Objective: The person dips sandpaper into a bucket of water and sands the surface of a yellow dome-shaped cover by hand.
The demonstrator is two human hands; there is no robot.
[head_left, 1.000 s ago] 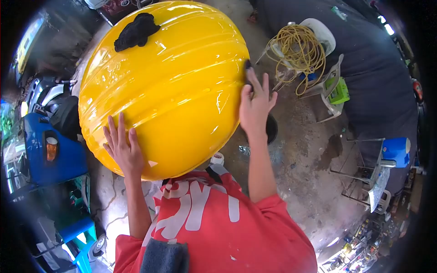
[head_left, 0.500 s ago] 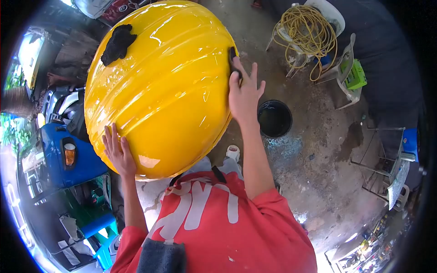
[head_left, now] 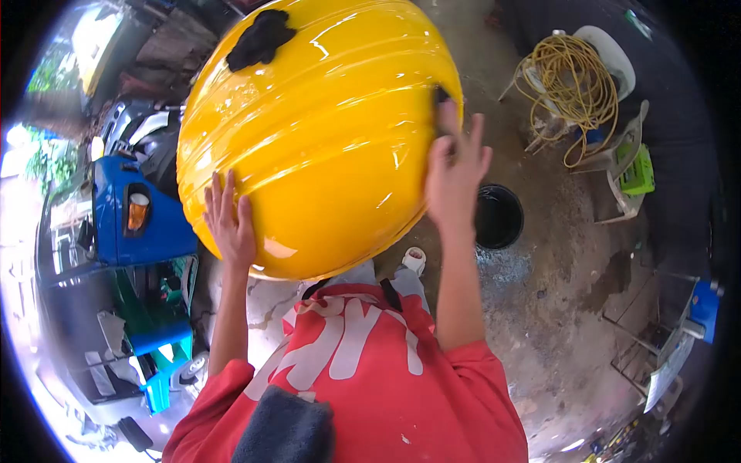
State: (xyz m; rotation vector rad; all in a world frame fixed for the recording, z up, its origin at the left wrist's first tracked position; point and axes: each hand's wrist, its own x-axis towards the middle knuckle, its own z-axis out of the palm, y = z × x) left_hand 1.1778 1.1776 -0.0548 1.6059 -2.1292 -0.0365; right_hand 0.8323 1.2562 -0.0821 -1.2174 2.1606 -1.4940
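A large glossy yellow panel (head_left: pixel 324 154) with raised ridges fills the upper middle. My left hand (head_left: pixel 230 224) lies on its lower left edge, fingers spread and holding nothing. At the right edge, my right hand (head_left: pixel 457 174) presses a small dark object (head_left: pixel 440 99) against the yellow surface; blur and the fingers hide part of it. A crumpled black cloth (head_left: pixel 261 40) rests on the panel's upper left.
A black bucket (head_left: pixel 498 217) stands on the wet floor to the right. Beyond it are a coiled yellow hose (head_left: pixel 575 89) on a chair, a green basket (head_left: pixel 637 171) and a metal frame (head_left: pixel 641 332). A blue vehicle part (head_left: pixel 127 216) is at left.
The view has shifted, so the panel and floor objects sit further right than half a second ago. My right hand stays at the panel's right edge with the dark object; my left hand stays on the panel.
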